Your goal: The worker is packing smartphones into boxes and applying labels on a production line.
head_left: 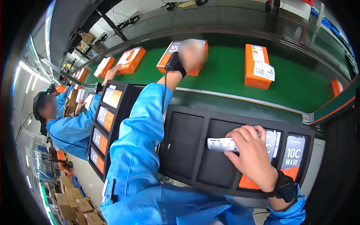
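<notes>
My left hand reaches out over a white-and-orange phone box on the green conveyor belt. It is blurred, so its fingers do not show clearly, though it covers the box's right part. Closer in, my right hand is curled around a curved white printed label strip, whose end sticks out to the left. That hand hovers over a black compartment tray. Beneath and beside it lie an orange-and-grey printed piece and, in the rightmost compartment, a similar phone-printed piece.
An orange box with white labels stands farther right on the belt; several more sit leftward. A second black tray with printed pieces is at left. Beside it a co-worker in blue reaches toward the belt. Cardboard cartons are stacked lower left.
</notes>
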`<state>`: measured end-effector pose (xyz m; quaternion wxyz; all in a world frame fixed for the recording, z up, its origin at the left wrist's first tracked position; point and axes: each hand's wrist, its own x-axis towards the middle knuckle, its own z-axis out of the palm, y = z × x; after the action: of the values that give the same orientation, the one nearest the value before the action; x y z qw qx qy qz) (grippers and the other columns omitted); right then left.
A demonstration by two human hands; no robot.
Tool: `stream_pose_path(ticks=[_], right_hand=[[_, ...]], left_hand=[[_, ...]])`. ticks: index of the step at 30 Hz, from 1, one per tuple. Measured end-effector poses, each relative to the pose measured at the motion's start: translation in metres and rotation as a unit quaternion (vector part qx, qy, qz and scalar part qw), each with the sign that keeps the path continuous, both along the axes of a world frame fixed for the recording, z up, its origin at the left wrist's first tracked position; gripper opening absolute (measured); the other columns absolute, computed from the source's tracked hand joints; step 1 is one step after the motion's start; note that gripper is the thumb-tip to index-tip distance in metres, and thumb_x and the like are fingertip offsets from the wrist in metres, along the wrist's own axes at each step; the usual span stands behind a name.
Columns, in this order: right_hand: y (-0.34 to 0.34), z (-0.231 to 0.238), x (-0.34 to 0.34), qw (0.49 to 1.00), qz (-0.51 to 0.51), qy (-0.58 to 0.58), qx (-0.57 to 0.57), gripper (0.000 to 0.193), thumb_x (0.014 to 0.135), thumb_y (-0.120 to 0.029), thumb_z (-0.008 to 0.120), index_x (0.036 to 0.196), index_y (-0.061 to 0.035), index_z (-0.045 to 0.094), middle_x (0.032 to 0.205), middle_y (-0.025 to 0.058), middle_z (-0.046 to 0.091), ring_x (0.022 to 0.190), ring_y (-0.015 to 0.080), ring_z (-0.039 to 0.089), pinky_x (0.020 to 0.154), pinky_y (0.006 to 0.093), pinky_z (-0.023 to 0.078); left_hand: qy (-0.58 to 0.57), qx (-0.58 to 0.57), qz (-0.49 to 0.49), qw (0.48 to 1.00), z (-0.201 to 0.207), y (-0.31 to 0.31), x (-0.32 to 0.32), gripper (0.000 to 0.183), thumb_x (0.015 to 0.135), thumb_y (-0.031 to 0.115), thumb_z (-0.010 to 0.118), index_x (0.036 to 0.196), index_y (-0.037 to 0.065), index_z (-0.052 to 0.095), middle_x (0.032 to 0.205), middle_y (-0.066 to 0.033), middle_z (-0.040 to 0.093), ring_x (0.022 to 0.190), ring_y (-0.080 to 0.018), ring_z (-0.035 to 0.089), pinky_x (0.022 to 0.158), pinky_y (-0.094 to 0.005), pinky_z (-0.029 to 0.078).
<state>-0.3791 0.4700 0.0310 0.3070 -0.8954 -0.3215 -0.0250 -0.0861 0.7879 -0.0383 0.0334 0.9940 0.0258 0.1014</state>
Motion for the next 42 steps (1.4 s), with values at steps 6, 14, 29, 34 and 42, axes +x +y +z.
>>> stream_pose_path(ticks=[6, 14, 29, 34, 42], right_hand=[[-0.001, -0.008, -0.002, 1.0, 0.007, -0.024, 0.009, 0.036, 0.069, -0.015, 0.077, 0.099, -0.0079, 0.061, 0.1, 0.0049, 0.059, 0.105, 0.0232, 0.052, 0.1, 0.0449, 0.031], [-0.006, -0.013, -0.003, 0.999, 0.008, -0.023, 0.021, 0.035, 0.07, -0.015, 0.077, 0.099, -0.0068, 0.06, 0.1, 0.0063, 0.058, 0.106, 0.0239, 0.052, 0.101, 0.0455, 0.031], [-0.005, -0.015, -0.001, 0.999, 0.004, -0.022, 0.035, 0.03, 0.074, -0.018, 0.074, 0.097, -0.005, 0.06, 0.097, 0.0073, 0.058, 0.104, 0.0239, 0.052, 0.102, 0.047, 0.03], [-0.001, -0.017, -0.002, 0.998, -0.013, -0.043, 0.042, 0.027, 0.075, -0.017, 0.072, 0.096, -0.0048, 0.061, 0.096, 0.008, 0.059, 0.102, 0.0244, 0.053, 0.102, 0.0468, 0.03], [-0.008, -0.015, 0.005, 0.987, -0.034, -0.038, 0.15, 0.013, 0.082, -0.012, 0.06, 0.093, -0.0047, 0.058, 0.08, 0.0116, 0.062, 0.081, 0.0302, 0.061, 0.078, 0.0428, 0.045]], left_hand=[[-0.006, -0.003, -0.026, 1.0, -0.008, -0.028, -0.02, 0.08, 0.075, 0.053, 0.062, 0.141, 0.013, 0.043, 0.144, -0.0172, 0.042, 0.129, -0.0422, 0.04, 0.106, -0.0466, 0.036], [-0.207, -0.001, -0.077, 0.975, 0.058, -0.007, -0.015, 0.067, 0.067, 0.034, 0.069, 0.13, 0.014, 0.057, 0.13, -0.0164, 0.055, 0.117, -0.0347, 0.054, 0.101, -0.0415, 0.043], [-0.023, 0.004, 0.035, 0.999, 0.003, 0.041, 0.001, 0.072, 0.071, 0.05, 0.067, 0.135, 0.02, 0.054, 0.14, -0.016, 0.047, 0.126, -0.0334, 0.049, 0.104, -0.0403, 0.041], [-0.048, 0.035, 0.006, 0.998, -0.013, 0.042, 0.009, 0.071, 0.073, 0.049, 0.066, 0.134, 0.016, 0.054, 0.14, -0.019, 0.046, 0.124, -0.0346, 0.049, 0.104, -0.0398, 0.041], [-0.005, -0.623, -0.027, 0.781, 0.003, 0.046, -0.001, 0.056, 0.086, 0.023, 0.059, 0.138, 0.004, 0.046, 0.127, -0.0157, 0.058, 0.102, -0.031, 0.062, 0.084, -0.0369, 0.052]])
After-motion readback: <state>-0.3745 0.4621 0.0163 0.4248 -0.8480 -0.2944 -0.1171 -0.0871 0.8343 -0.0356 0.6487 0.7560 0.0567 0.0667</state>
